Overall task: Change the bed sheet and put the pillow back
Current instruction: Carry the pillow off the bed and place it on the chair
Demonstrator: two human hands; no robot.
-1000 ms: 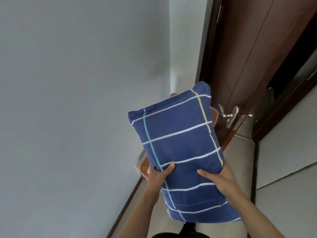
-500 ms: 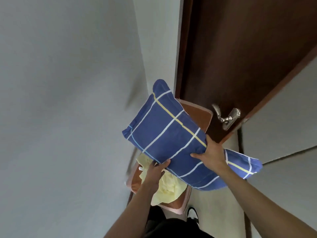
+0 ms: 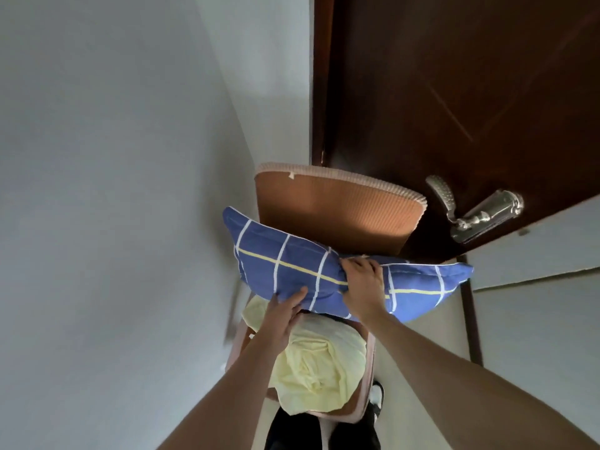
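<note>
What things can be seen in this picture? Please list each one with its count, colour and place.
pillow: 1, blue with white and yellow lines, held above the chair seat
sheet: 1, pale yellow, bunched on the chair seat under the pillow
chair: 1, brown back with a pink edge, against the door and wall
door: 1, dark brown, upper right behind the chair
door handle: 1, silver, on the door right of the chair back
wall: 1, light grey, left side
shoe: 1 seen, black and white, on the floor by the chair
left hand: 1, at the pillow's near edge
right hand: 1, fingers gripping the pillow's middle
</note>
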